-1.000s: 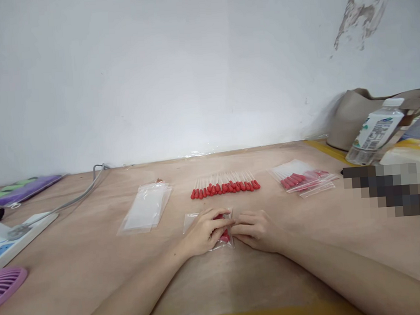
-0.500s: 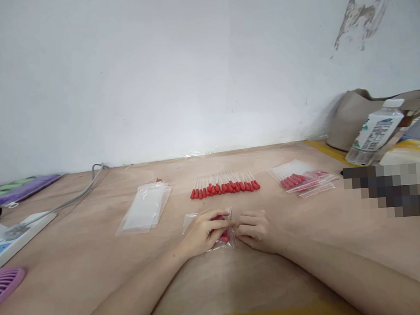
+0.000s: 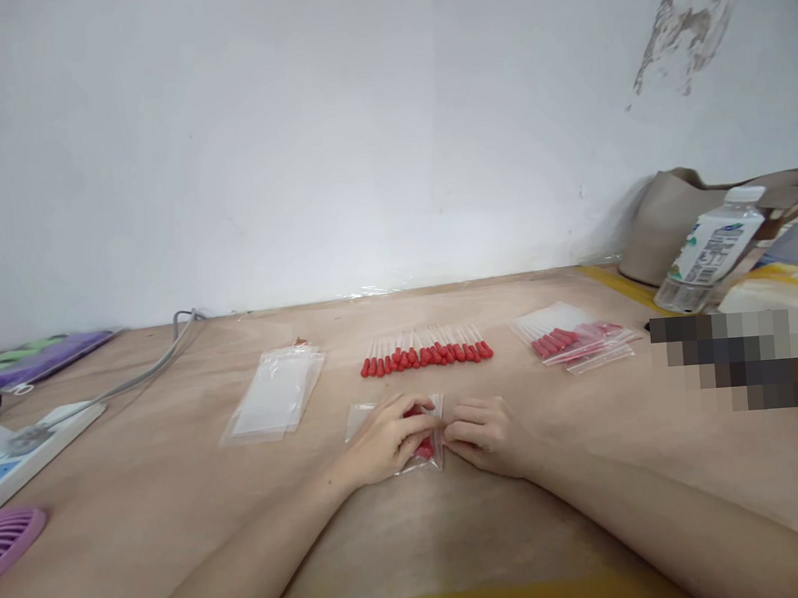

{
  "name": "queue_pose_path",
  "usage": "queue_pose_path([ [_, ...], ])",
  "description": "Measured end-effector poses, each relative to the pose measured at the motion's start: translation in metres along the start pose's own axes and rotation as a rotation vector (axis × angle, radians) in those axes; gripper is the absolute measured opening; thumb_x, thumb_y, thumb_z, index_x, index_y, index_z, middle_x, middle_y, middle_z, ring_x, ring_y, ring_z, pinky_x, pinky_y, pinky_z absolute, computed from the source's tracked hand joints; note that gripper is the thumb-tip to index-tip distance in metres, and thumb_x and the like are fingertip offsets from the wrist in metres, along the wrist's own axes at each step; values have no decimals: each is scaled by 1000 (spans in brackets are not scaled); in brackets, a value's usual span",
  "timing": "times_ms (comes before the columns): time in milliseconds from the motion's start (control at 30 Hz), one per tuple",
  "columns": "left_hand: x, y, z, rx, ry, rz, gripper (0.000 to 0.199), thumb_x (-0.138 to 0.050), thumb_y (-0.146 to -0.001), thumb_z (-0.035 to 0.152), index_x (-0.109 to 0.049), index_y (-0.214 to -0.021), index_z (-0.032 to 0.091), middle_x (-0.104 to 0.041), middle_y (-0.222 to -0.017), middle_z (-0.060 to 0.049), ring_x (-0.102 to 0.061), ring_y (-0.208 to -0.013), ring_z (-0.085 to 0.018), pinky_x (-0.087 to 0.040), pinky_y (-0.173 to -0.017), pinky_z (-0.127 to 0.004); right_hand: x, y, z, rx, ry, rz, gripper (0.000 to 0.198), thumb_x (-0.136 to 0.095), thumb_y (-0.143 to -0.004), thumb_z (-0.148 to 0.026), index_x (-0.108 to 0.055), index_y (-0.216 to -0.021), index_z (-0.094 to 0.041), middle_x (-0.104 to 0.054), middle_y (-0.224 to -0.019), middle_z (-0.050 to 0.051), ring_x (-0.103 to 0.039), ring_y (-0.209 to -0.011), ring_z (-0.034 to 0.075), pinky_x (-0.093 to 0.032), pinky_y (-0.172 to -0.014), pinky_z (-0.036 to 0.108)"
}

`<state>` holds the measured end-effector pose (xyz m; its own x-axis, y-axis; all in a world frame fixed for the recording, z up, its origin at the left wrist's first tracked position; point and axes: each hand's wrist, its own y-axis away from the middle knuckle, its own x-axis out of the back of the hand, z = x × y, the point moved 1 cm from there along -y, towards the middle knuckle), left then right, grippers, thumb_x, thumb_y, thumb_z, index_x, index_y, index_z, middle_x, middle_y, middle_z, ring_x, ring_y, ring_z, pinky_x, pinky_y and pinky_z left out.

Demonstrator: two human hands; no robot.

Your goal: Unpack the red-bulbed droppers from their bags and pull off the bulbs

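Note:
A clear zip-lock bag [image 3: 411,467] lies in front of me with red-tipped sticks inside, partly hidden by my fingers. My left hand [image 3: 391,438] rests over the bag, its fingers curled and gripping it near the opening. At the bag's right edge, my right hand [image 3: 485,434] has its fingers bent together in a pinch on the zip strip. Just beyond my hands, a row of red-tipped white sticks [image 3: 427,355] lies side by side. To the left is a stack of flat clear bags [image 3: 273,394]; to the right are filled bags [image 3: 576,337] of red-tipped sticks.
At the left are a power strip [image 3: 40,442] with a grey cable [image 3: 141,381], a pink slatted object [image 3: 10,545] and a purple-green pouch [image 3: 41,360]. A plastic bottle [image 3: 714,250] and a beige bag [image 3: 660,226] stand at the right, near the wall.
Both hands stay almost in place at the bag. My right fingers have shifted very slightly along its edge; the objects around are unchanged.

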<state>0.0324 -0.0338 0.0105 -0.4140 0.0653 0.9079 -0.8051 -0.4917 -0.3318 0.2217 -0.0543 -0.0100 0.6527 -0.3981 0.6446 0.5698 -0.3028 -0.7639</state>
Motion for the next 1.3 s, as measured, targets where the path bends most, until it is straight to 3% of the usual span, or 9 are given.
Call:
queue_pose_path([
  [167,2,-2,2,-23,8,-19,31,-39,-83,11,-58,-104,23,-51,-110,-6,-48,-102,-18,-39,-89,-32,0,-1,-1,31,-2,-6,15,-49,-81,-14,-58,-70,-18,-57,-66,0,-50,-64,9,-35,-54,20],
  [467,3,-2,2,22,112,97,18,-43,-84,16,-60,-85,19,-56,-98,-4,-54,-88,-14,-43,-79,-25,1,-2,-1,36,5,-14,16,-50,-81,-16,-56,-66,-18,-55,-62,-1,-49,-60,9,-35,-53,20],
  [600,3,-3,2,25,120,72,16,-42,-85,16,-57,-83,19,-58,-98,-3,-55,-88,-14,-42,-79,-25,1,-2,-2,13,5,-20,17,-50,-82,-18,-56,-66,-18,-56,-64,-2,-49,-60,8,-35,-53,20],
  [800,5,-4,3,47,127,35,11,-43,-83,14,-53,-83,19,-60,-95,-3,-54,-89,-15,-42,-80,-28,0,-1,-1,-60,5,-32,10,-51,-81,-18,-59,-75,-19,-60,-69,-1,-51,-62,8,-35,-53,20],
  [1033,2,-3,2,46,133,40,14,-41,-85,16,-54,-85,20,-60,-102,-3,-54,-98,-15,-42,-85,-28,-1,-2,0,26,-21,-43,11,-52,-80,-16,-59,-73,-20,-59,-69,-2,-52,-64,7,-38,-56,18],
  [1300,-1,-2,-2,7,106,36,20,-40,-87,18,-59,-92,20,-58,-106,-4,-53,-100,-15,-42,-88,-28,-7,3,2,28,-24,-119,10,-50,-80,-15,-59,-80,-21,-61,-80,-1,-55,-78,9,-43,-66,20],
])
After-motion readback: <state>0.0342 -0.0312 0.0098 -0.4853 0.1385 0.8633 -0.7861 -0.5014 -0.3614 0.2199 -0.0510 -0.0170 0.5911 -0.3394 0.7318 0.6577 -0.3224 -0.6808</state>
